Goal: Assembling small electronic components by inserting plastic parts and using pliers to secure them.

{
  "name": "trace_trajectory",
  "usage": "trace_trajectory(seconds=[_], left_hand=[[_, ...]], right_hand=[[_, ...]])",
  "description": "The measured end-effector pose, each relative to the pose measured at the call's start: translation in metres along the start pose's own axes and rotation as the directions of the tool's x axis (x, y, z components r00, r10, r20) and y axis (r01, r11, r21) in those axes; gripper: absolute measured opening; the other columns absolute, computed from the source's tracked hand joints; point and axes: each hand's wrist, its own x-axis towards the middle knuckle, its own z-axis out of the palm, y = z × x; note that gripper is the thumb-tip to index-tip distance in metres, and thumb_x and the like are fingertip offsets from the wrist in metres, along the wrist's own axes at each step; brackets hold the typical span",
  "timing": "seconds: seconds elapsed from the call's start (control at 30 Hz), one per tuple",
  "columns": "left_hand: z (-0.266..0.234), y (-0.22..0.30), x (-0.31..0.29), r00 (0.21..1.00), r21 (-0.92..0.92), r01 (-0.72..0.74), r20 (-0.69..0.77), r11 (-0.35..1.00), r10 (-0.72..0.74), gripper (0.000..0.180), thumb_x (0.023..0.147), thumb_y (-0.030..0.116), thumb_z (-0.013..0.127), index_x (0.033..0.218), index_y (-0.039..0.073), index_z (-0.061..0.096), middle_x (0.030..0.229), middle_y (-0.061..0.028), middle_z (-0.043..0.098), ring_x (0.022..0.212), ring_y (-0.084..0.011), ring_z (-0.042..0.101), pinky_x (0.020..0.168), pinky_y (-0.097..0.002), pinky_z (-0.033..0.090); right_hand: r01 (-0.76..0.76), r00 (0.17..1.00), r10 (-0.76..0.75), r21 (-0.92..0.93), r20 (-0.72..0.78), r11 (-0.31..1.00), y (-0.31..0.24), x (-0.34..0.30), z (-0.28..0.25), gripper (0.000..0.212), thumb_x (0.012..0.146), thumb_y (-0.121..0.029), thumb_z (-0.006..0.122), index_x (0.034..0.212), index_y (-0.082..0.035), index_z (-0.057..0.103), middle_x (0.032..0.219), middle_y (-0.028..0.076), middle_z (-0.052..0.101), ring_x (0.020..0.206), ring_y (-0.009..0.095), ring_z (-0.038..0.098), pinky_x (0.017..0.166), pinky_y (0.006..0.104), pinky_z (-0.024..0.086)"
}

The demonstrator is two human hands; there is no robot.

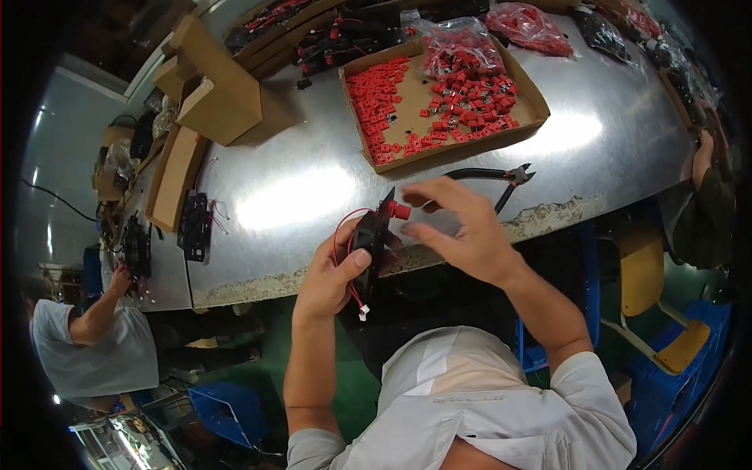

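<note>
My left hand [327,276] is closed around a black plastic housing [370,237], held on edge over the table's front edge. A red and a black wire run from the housing past my thumb to small white connectors [363,312], which dangle below. On the housing's right side sticks out a small red round part [401,211]. My right hand [470,231] is beside that red part, thumb and fingers apart, with a gap between them and it. No object shows in its grasp. Behind my right hand, black-handled side cutters [513,178] lie on the metal table [305,168].
A shallow cardboard tray [534,116] of small red parts stands ahead. An open cardboard box [223,110] and another black housing [194,227] are at left. Bagged red parts [529,30] lie behind. Other people work at both sides; a yellow chair [642,274] stands right.
</note>
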Motion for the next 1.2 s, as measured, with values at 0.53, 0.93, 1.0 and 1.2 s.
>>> trace_trajectory(seconds=[0.53, 0.93, 1.0, 1.2], left_hand=[[0.033, -0.007, -0.003, 0.981, 0.158, -0.058, -0.175, 0.986, 0.086, 0.062, 0.088, 0.017, 0.076, 0.141, -0.001, 0.05, 0.117, -0.006, 0.063, 0.102, -0.0127, 0.06, 0.09, -0.0278, 0.05], [0.054, -0.006, 0.002, 0.957, 0.389, -0.133, -0.189, 0.911, 0.221, 0.066, 0.083, 0.014, 0.081, 0.14, 0.001, 0.052, 0.109, -0.0036, 0.065, 0.094, -0.0113, 0.059, 0.086, -0.0277, 0.049], [0.051, -0.012, 0.002, 0.941, 0.546, -0.178, -0.15, 0.819, 0.304, 0.068, 0.08, 0.013, 0.083, 0.14, 0.003, 0.053, 0.106, -0.0073, 0.063, 0.094, -0.0178, 0.061, 0.086, -0.0294, 0.049], [0.052, -0.006, -0.001, 0.9, 0.788, -0.207, -0.079, 0.58, 0.428, 0.073, 0.075, 0.011, 0.085, 0.14, 0.004, 0.054, 0.113, -0.0128, 0.06, 0.096, -0.0264, 0.064, 0.088, -0.0336, 0.051]], right_hand=[[0.279, 0.935, -0.289, -0.08, -0.204, 0.957, 0.017, -0.002, 0.02, 0.036, 0.074, 0.01, 0.075, 0.107, 0.0, 0.063, 0.096, 0.014, 0.067, 0.083, 0.027, 0.068, 0.072, 0.034, 0.054], [0.3, 0.918, -0.322, -0.128, -0.231, 0.945, 0.042, -0.015, 0.019, 0.046, 0.072, 0.005, 0.078, 0.114, -0.001, 0.062, 0.102, 0.015, 0.067, 0.089, 0.033, 0.068, 0.077, 0.0377, 0.055], [0.255, 0.945, -0.253, -0.02, -0.207, 0.967, 0.05, -0.022, 0.021, 0.046, 0.073, 0.004, 0.076, 0.116, 0.002, 0.06, 0.111, 0.017, 0.067, 0.098, 0.03, 0.066, 0.089, 0.038, 0.051], [0.251, 0.949, -0.221, 0.115, -0.223, 0.961, 0.05, -0.025, 0.029, 0.044, 0.076, 0.001, 0.077, 0.116, 0.003, 0.06, 0.116, 0.018, 0.066, 0.102, 0.028, 0.065, 0.09, 0.0364, 0.051]])
